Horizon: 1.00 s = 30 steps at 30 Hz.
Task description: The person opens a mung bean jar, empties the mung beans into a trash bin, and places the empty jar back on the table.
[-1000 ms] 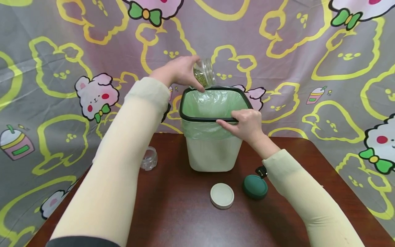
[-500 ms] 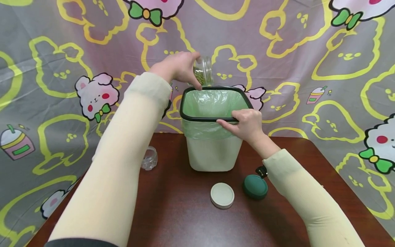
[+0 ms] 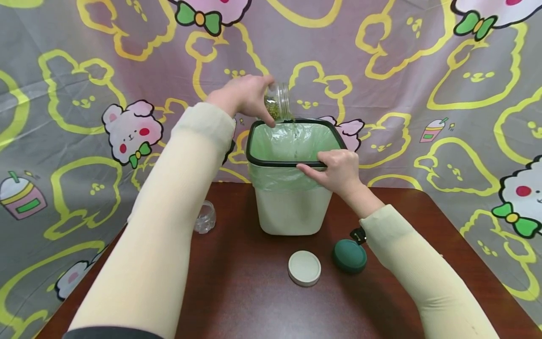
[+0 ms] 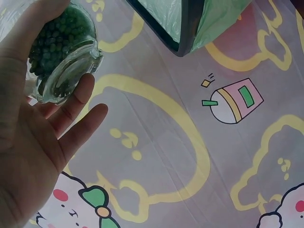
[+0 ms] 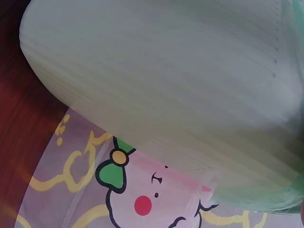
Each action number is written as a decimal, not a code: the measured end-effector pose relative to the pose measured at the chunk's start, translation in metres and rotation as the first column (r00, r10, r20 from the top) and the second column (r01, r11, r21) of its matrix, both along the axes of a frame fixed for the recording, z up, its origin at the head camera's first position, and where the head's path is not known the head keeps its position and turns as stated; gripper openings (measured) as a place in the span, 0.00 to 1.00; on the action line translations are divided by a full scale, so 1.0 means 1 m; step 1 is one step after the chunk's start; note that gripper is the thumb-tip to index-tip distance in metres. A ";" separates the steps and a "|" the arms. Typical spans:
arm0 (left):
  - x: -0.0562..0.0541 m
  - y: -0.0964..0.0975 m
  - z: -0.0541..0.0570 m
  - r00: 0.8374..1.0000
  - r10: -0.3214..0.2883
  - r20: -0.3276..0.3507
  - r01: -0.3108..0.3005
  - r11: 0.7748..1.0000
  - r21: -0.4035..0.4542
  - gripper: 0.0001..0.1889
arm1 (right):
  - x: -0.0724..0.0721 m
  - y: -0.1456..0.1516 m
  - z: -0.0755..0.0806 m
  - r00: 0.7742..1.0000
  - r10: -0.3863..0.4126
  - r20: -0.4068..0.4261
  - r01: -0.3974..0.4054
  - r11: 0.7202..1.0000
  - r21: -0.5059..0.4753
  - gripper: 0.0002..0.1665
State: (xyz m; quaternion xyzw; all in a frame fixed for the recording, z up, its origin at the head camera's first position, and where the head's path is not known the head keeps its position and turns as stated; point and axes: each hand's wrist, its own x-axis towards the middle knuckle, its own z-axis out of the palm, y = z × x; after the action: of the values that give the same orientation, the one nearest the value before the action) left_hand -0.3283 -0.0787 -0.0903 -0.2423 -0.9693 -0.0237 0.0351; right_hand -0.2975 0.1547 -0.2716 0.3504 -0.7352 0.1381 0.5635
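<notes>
My left hand [image 3: 250, 98] grips a clear jar [image 3: 279, 96] of small green beans [image 4: 59, 40] above the far left rim of a trash can [image 3: 292, 209]. The jar lies on its side with its mouth to the right, and a thin stream of beans falls from it into the can. A green plastic bag [image 3: 279, 178] lines the can and folds over its outside under a black rim [image 3: 271, 164]. My right hand [image 3: 338, 172] holds the front right of that rim, thumb outside. Only the can's pale wall [image 5: 156, 80] fills most of the right wrist view.
On the brown table [image 3: 254, 301], a white round lid [image 3: 304, 268] and a dark green round lid [image 3: 349, 255] lie in front of the can. A second clear jar [image 3: 205, 217] stands to the left, partly behind my left forearm. A patterned cloth [image 3: 423, 70] hangs behind.
The jar in my left hand rose slightly, then came down and tipped further. Beans now fall from its mouth. My right hand stays on the rim.
</notes>
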 end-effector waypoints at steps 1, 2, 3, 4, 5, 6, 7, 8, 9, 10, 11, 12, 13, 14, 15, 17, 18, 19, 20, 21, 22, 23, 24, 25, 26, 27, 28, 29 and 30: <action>0.000 0.000 0.000 1.000 -0.001 -0.005 0.001 1.000 -0.003 0.55 | 0.000 0.000 0.000 1.000 -0.002 0.003 0.002 1.000 0.002 0.41; 0.000 0.000 0.000 1.000 -0.002 -0.010 0.002 1.000 -0.005 0.55 | 0.000 0.000 0.000 1.000 -0.003 0.006 0.003 1.000 0.001 0.41; 0.000 -0.001 0.000 1.000 -0.003 -0.014 0.003 1.000 -0.006 0.55 | 0.001 0.000 0.001 1.000 -0.004 0.009 0.004 1.000 0.003 0.41; 0.000 -0.001 0.001 1.000 -0.002 -0.015 0.002 1.000 -0.007 0.55 | 0.001 0.000 0.001 1.000 -0.005 0.010 0.005 1.000 0.004 0.41; 0.000 -0.001 0.001 1.000 -0.002 -0.018 0.002 1.000 -0.008 0.55 | 0.001 0.000 0.001 1.000 -0.007 0.013 0.007 1.000 0.006 0.41; 0.000 -0.001 0.001 1.000 -0.003 -0.020 0.003 1.000 -0.008 0.56 | 0.001 0.001 0.001 1.000 -0.007 0.016 0.007 1.000 0.007 0.41; 0.000 -0.001 0.001 1.000 -0.004 -0.022 0.004 1.000 -0.009 0.56 | 0.001 0.000 0.001 1.000 -0.005 0.014 0.004 1.000 0.005 0.41; 0.000 -0.001 0.001 1.000 -0.006 -0.023 0.005 1.000 -0.009 0.55 | 0.001 0.000 0.001 1.000 -0.004 0.016 0.004 1.000 0.005 0.41; 0.000 -0.001 0.001 1.000 -0.007 -0.024 0.007 1.000 -0.010 0.55 | 0.001 0.000 0.001 1.000 -0.003 0.016 0.003 1.000 0.005 0.41; 0.000 -0.001 0.001 1.000 -0.008 -0.025 0.008 1.000 -0.009 0.55 | 0.002 0.000 0.001 1.000 -0.003 0.016 0.003 1.000 0.004 0.41; 0.000 -0.001 0.001 1.000 -0.009 -0.029 0.009 1.000 -0.009 0.55 | 0.002 0.000 0.001 1.000 0.000 0.015 0.000 1.000 0.002 0.41; 0.000 -0.001 0.001 0.999 -0.010 -0.032 0.009 1.000 -0.008 0.54 | 0.002 0.000 0.001 1.000 0.000 0.015 0.000 1.000 0.002 0.41; 0.000 0.000 0.001 0.999 -0.010 -0.035 0.010 1.000 -0.010 0.54 | 0.002 0.000 0.001 1.000 0.001 0.015 -0.001 1.000 0.002 0.41; 0.000 0.000 0.002 0.999 -0.010 -0.037 0.010 1.000 -0.014 0.54 | 0.002 0.000 0.001 1.000 0.000 0.016 0.000 1.000 0.004 0.41; 0.000 0.000 0.002 0.999 -0.010 -0.040 0.009 1.000 -0.018 0.54 | 0.002 0.000 0.001 1.000 0.000 0.015 0.000 1.000 0.003 0.41; 0.000 0.000 0.002 0.999 -0.012 -0.045 0.011 1.000 -0.024 0.53 | 0.002 0.000 0.001 1.000 0.000 0.013 0.000 1.000 0.002 0.41; 0.001 0.000 0.003 0.999 -0.013 -0.045 0.012 1.000 -0.027 0.53 | 0.002 0.000 0.002 1.000 -0.001 0.013 0.001 1.000 0.003 0.41; 0.001 0.000 0.003 0.999 -0.013 -0.046 0.012 1.000 -0.028 0.53 | 0.002 0.000 0.001 1.000 -0.001 0.013 0.001 1.000 0.003 0.41; 0.001 0.000 0.003 0.999 -0.011 -0.047 0.010 1.000 -0.029 0.53 | 0.002 0.000 0.001 1.000 -0.001 0.013 0.001 1.000 0.005 0.41; 0.002 0.000 0.003 0.999 -0.011 -0.047 0.009 1.000 -0.029 0.53 | 0.002 0.001 0.001 1.000 -0.002 0.013 0.002 1.000 0.007 0.41; 0.002 0.000 0.003 0.999 -0.011 -0.047 0.010 0.999 -0.030 0.53 | 0.002 0.001 0.001 1.000 -0.002 0.014 0.002 1.000 0.009 0.41; 0.002 0.000 0.003 0.999 -0.011 -0.047 0.009 0.999 -0.033 0.53 | 0.001 0.001 0.001 1.000 -0.003 0.013 0.002 1.000 0.010 0.41; 0.002 0.000 0.003 0.999 -0.011 -0.048 0.009 0.999 -0.037 0.53 | 0.001 0.000 0.001 1.000 -0.001 0.011 0.001 1.000 0.010 0.41; 0.003 0.000 0.003 0.999 -0.012 -0.050 0.010 0.999 -0.041 0.52 | 0.002 0.001 0.001 1.000 -0.003 0.012 0.003 1.000 0.011 0.41; 0.003 0.000 0.003 0.999 -0.014 -0.050 0.011 0.999 -0.046 0.53 | 0.002 0.001 0.001 1.000 0.000 0.009 0.000 1.000 0.009 0.41; 0.003 0.000 0.003 0.999 -0.015 -0.050 0.012 0.999 -0.052 0.52 | 0.002 0.001 0.001 1.000 0.001 0.006 -0.001 1.000 0.008 0.41; 0.003 0.000 0.003 0.999 -0.015 -0.051 0.013 0.998 -0.055 0.52 | 0.002 0.001 0.001 1.000 0.003 0.003 -0.003 1.000 0.008 0.41; 0.003 0.000 0.003 0.999 -0.015 -0.051 0.012 0.998 -0.058 0.52 | 0.002 0.001 0.001 1.000 0.003 0.001 -0.003 1.000 0.008 0.41; 0.003 0.000 0.003 0.999 -0.014 -0.050 0.011 0.998 -0.059 0.52 | 0.002 0.001 0.001 1.000 0.005 -0.002 -0.005 1.000 0.007 0.41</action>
State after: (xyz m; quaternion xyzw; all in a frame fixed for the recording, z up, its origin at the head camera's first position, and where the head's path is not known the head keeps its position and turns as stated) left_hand -0.3251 -0.0785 -0.0876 -0.2499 -0.9668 0.0107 0.0521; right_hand -0.2960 0.1552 -0.2702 0.3542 -0.7344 0.1366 0.5626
